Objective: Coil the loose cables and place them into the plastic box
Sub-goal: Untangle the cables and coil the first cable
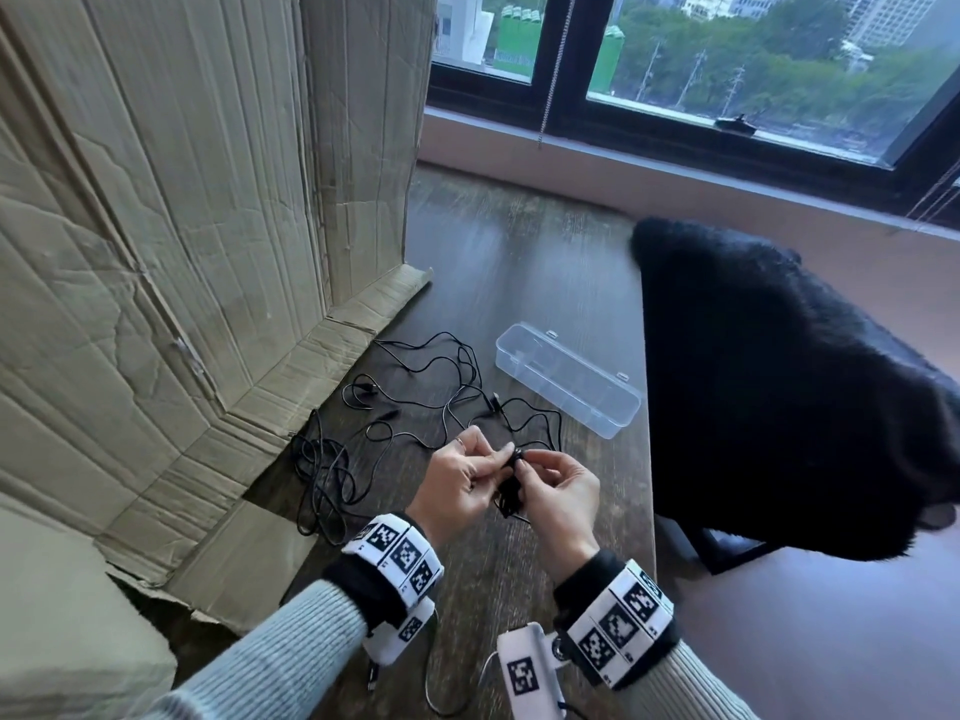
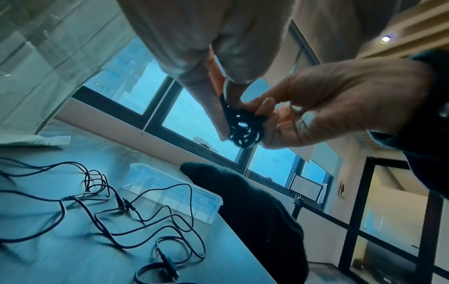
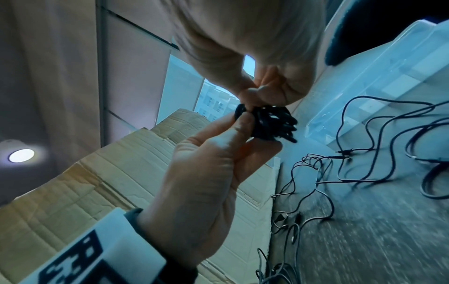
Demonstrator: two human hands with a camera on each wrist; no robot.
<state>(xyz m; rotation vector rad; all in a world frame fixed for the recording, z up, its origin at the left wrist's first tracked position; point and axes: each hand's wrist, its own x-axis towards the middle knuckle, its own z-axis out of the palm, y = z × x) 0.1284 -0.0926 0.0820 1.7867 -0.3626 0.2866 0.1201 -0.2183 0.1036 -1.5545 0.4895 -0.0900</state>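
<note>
A small black coiled cable [image 1: 511, 488] hangs above the dark wooden table [image 1: 519, 283], held between both hands. My left hand [image 1: 488, 459] pinches its left side and my right hand [image 1: 537, 462] pinches its right side. The left wrist view shows the coil [image 2: 244, 126] as a tight bundle of loops between the fingertips. In the right wrist view the coil [image 3: 269, 124] sits under my right hand [image 3: 257, 96]. Several loose black cables [image 1: 415, 397] lie tangled on the table beyond the hands. The clear plastic box [image 1: 623, 407] lies open and looks empty, to the right of them.
Tall crumpled cardboard [image 1: 182, 226] stands along the left, its flaps lying on the table. A black fuzzy cloth [image 1: 779, 381] is draped just past the table's right edge. Another cable tangle [image 1: 322, 480] lies at the cardboard's foot. Windows run along the back.
</note>
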